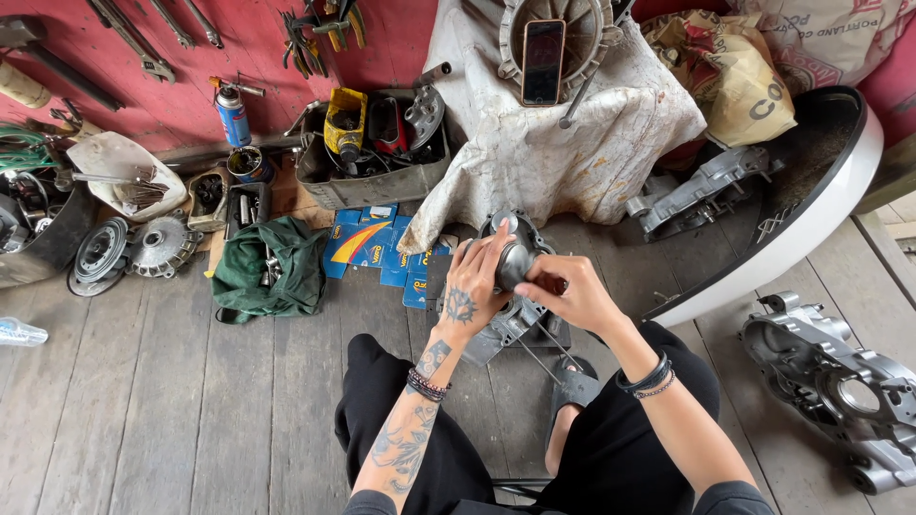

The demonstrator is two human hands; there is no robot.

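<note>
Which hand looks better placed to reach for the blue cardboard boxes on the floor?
Probably the left hand. It rests on the grey metal engine part on the side facing the blue boxes, which lie just beyond it. The right hand holds the part's far side and would have to cross over.

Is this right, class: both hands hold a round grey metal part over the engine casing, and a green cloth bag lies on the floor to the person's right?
Not quite. The head view shows the green cloth bag to the person's left. The left hand and right hand do hold the round grey metal part over the engine casing.

Soft even daylight, sharp focus, wide-angle edge distortion.
</note>
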